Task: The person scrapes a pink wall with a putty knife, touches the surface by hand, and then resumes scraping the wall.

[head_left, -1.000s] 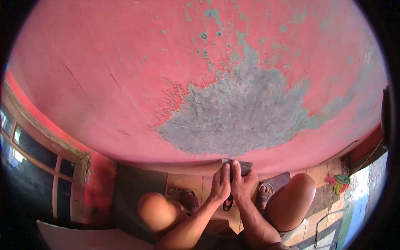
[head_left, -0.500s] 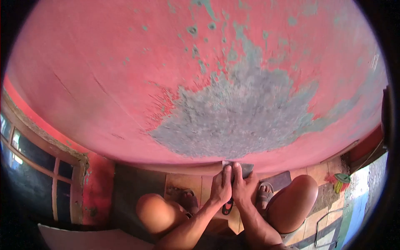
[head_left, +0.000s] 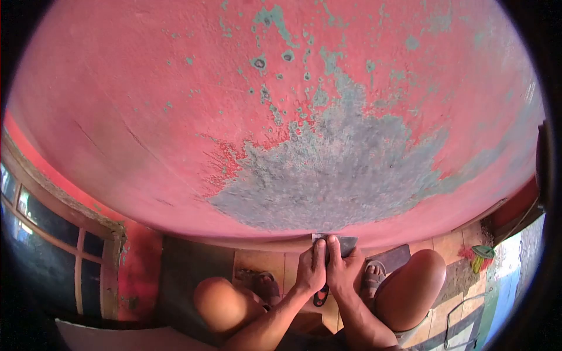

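Observation:
A scraper [head_left: 349, 243] with a wide metal blade and a dark handle is gripped between my two hands, low at the foot of the wall. My left hand [head_left: 311, 269] wraps it from the left, thumb pressed on the blade. From the right, my right hand [head_left: 344, 268] closes round it, its thumb beside the other one. The handle's end, with a hole in it, sticks out below the hands. Just above the blade's edge is the pink wall [head_left: 146, 134], where a large grey patch [head_left: 328, 175] shows through the paint.
My bent knees and sandalled feet flank the hands on a tiled floor [head_left: 257, 262]. A dark mat [head_left: 193, 263] lies left, near a framed window [head_left: 79, 245]. At the right are a broom head [head_left: 482, 255] and a dark flat slab [head_left: 393, 257].
The view has tilted slightly up, so the wall patch and hands appear a little lower. Both hands keep their hold on the scraper near the wall's base.

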